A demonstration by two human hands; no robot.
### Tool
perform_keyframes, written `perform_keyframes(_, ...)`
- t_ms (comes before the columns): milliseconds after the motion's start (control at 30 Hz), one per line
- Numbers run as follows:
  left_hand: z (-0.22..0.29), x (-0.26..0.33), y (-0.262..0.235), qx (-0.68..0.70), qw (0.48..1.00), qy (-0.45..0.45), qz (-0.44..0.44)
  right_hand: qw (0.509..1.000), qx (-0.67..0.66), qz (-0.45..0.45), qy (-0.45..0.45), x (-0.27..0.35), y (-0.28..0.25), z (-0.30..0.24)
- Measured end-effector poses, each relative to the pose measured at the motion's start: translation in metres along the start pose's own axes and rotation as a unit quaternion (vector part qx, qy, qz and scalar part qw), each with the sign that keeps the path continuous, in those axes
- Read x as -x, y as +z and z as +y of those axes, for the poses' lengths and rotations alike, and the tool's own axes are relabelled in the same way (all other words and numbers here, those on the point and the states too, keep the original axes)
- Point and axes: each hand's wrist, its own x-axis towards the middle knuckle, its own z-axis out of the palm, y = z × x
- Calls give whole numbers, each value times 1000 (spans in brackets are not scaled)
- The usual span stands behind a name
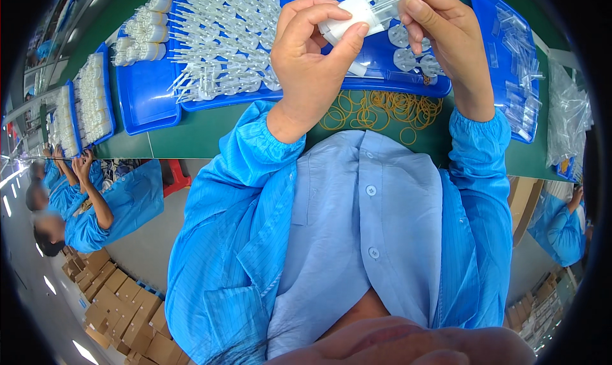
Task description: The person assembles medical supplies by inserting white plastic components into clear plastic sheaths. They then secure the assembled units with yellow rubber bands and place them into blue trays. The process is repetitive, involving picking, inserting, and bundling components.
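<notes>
Tube (pixel 390 7) and white piece (pixel 354 21) meet above a blue tray (pixel 389 85)

From where I stand, the person's left hand (pixel 309 62) leans right, thumb on the near side and fingers on the far side, pinching the white piece. Opposite, the right hand (pixel 449 36) reaches far and left, holding the clear tube at its fingertips, lower fingers loosely curled. Whether the tube sits inside the piece, I can't tell. Yellow rubber bands (pixel 411 107) lie nearer, on the green bench (pixel 204 147)
</notes>
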Motion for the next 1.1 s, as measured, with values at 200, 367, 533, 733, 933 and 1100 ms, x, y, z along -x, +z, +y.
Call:
perform_keyframes(200,2,3,2,114,989,-89,-21,990,88,21,-106,1,2,3)
perform_keyframes(367,-3,5,6,137,986,-83,-49,996,-85,-7,-40,6,5,-23)
perform_keyframes(533,-9,20,12,200,963,-175,-32,979,50,51,-192,-8,2,21)
perform_keyframes(733,2,16,15,276,916,-289,15,843,444,17,-302,5,6,-18)
perform_keyframes(933,11,14,17,315,894,-313,57,784,503,-20,-363,6,25,-13)
perform_keyframes(1100,11,15,17,334,882,-329,57,782,473,0,-406,1,24,0)
